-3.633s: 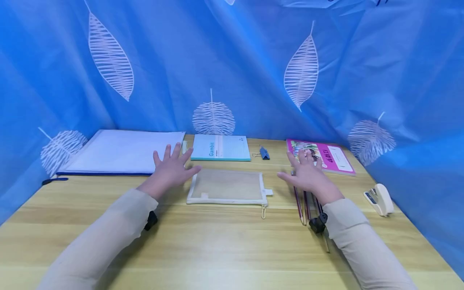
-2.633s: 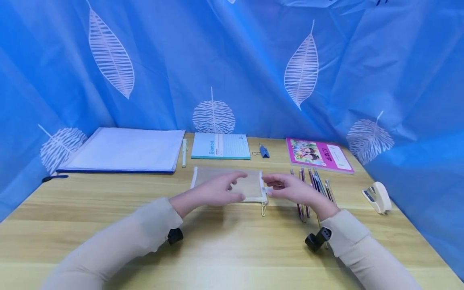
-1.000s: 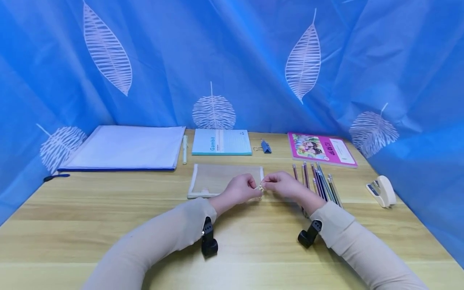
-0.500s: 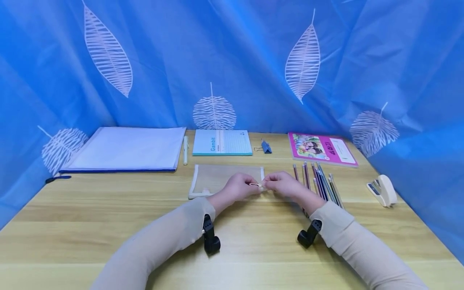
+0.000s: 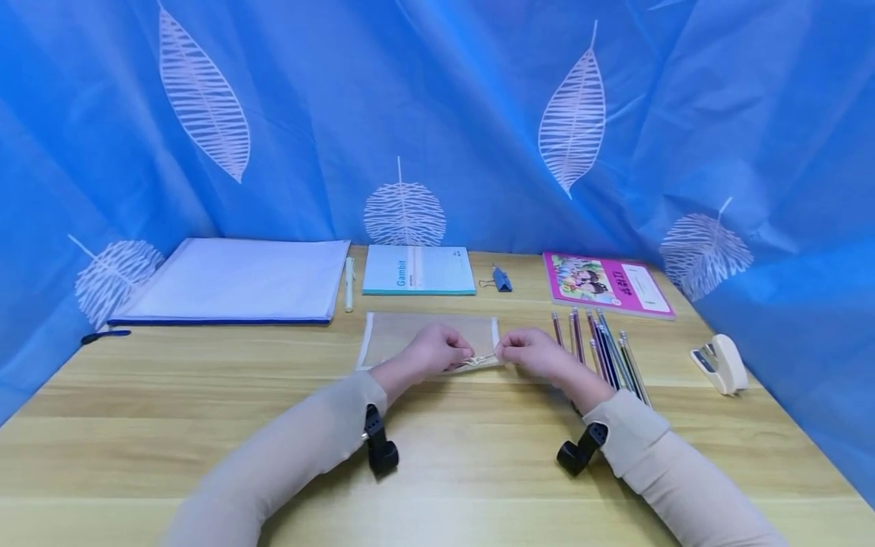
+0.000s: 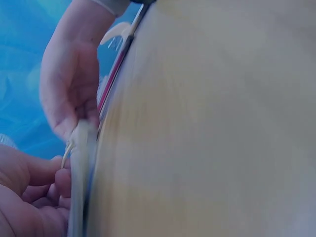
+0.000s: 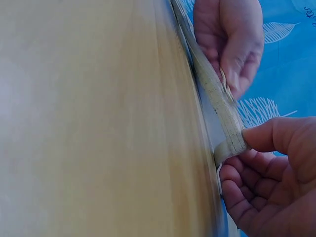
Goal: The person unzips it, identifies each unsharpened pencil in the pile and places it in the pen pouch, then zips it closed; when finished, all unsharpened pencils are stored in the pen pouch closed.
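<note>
A flat beige zip pouch [image 5: 410, 328] with white edging lies on the table in the head view, its near edge lifted toward the hands. My left hand [image 5: 434, 355] pinches the looped cord of the zipper pull [image 7: 225, 84] between thumb and finger, partway along that edge. The right hand [image 5: 536, 354] grips the pouch's near right corner; in the right wrist view its thumb presses on the end of the zipper band [image 7: 219, 111]. In the left wrist view the left fingers [image 6: 42, 170] sit close beside the band.
Several pencils [image 5: 608, 349] lie under and beside the right forearm. Behind are a white folder [image 5: 235, 281], a pen [image 5: 349, 285], a Gambit notebook [image 5: 437, 270], a blue binder clip [image 5: 502, 279] and a pink booklet [image 5: 608, 285]. A stapler [image 5: 721, 365] stands at right.
Both hands came in from spread above the table to the pouch's right corner. Over the last half second the left hand moved left along the zipper edge with the pull; the right stayed at the corner.
</note>
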Tool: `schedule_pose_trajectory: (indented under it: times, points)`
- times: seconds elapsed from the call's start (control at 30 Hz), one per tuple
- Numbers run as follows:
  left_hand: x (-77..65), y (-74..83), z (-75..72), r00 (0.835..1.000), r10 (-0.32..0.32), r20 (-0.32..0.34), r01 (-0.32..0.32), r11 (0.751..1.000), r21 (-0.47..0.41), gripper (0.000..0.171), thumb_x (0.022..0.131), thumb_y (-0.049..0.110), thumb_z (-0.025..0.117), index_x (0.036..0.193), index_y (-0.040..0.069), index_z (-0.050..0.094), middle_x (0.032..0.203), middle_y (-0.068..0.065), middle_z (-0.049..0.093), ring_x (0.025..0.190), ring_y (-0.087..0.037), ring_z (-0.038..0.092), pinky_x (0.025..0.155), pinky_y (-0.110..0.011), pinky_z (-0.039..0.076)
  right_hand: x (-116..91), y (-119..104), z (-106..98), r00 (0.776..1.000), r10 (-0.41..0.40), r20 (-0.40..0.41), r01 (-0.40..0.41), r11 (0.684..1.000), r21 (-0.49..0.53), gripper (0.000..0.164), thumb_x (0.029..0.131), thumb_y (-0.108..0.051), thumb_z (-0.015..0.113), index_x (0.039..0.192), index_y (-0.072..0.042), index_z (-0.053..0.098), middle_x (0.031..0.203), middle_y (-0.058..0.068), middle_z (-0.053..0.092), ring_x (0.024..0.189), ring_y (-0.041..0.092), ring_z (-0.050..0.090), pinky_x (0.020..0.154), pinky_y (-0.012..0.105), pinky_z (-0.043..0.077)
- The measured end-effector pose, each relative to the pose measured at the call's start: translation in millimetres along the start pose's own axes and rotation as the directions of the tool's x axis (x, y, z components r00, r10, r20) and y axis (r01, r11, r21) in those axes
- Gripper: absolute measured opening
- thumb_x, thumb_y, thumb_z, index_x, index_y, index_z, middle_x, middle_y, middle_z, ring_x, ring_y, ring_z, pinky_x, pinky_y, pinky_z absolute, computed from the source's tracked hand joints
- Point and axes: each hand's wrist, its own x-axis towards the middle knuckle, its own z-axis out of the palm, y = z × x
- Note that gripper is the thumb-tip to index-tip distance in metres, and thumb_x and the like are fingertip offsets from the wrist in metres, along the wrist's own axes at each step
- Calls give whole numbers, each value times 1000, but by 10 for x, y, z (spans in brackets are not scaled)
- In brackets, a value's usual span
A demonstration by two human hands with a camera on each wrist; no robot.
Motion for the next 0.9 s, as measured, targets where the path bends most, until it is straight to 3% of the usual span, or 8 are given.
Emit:
schedule_pose_trajectory:
  times: [0.13, 0.3, 0.47, 0.57, 0.73, 0.83, 0.9]
  points:
    - [-161, -141, -339, 999, 30, 27, -34, 992, 125, 6, 84, 11, 65, 87, 7, 69, 71, -4, 61, 62, -13, 51, 57, -23, 46, 4, -14, -3, 1000, -7, 6, 7, 1000, -8, 13, 88, -16, 57, 91, -5, 64, 83, 4, 55, 76, 19, 44, 66, 29, 37]
    - [-483, -408, -845, 998, 56, 26, -61, 963, 264, 6, 86, 12, 63, 85, 8, 68, 73, -3, 61, 65, -15, 51, 59, -26, 45, 6, -16, -25, 1000, -11, 27, 12, 999, -30, 12, 89, -15, 57, 89, -5, 64, 81, 4, 54, 76, 19, 45, 66, 29, 37]
    - [-780, -635, -1263, 998, 64, -23, -55, 961, 270, 8, 88, 11, 60, 86, 5, 65, 78, -4, 59, 69, -17, 48, 61, -29, 42, 17, -31, -42, 998, -18, 58, 21, 998, -51, 12, 89, -17, 57, 88, -6, 63, 79, 3, 53, 72, 19, 44, 63, 29, 37]
    - [-874, -664, -1366, 998, 52, -26, -45, 970, 240, 9, 89, 9, 58, 87, 3, 65, 79, -5, 59, 70, -18, 47, 62, -29, 41, 36, -45, -30, 996, -32, 83, 36, 998, -55, 12, 88, -17, 57, 88, -7, 63, 76, 2, 51, 69, 18, 43, 61, 29, 36]
    - [-894, -686, -1374, 1000, 28, -14, -23, 970, 244, 10, 90, 9, 57, 88, 4, 66, 81, -5, 59, 73, -18, 47, 64, -30, 41, 29, -60, -7, 994, -37, 104, 42, 998, -47, 10, 88, -16, 56, 86, -7, 62, 74, 2, 50, 67, 18, 42, 60, 29, 36]
    - [-854, -707, -1371, 999, 41, -25, -31, 956, 292, 9, 90, 11, 58, 90, 5, 65, 82, -5, 58, 74, -18, 48, 64, -30, 42, 22, -82, -6, 992, -50, 119, 57, 997, -52, 10, 88, -15, 56, 86, -7, 61, 74, 2, 49, 67, 18, 42, 60, 29, 36]
    - [-821, -689, -1357, 995, 87, -45, -65, 932, 355, 9, 89, 13, 59, 93, 6, 65, 85, -5, 59, 78, -19, 51, 67, -31, 44, 32, -90, -7, 989, -63, 131, 72, 996, -58, 9, 87, -14, 56, 86, -7, 61, 74, 2, 49, 66, 18, 41, 60, 29, 35]
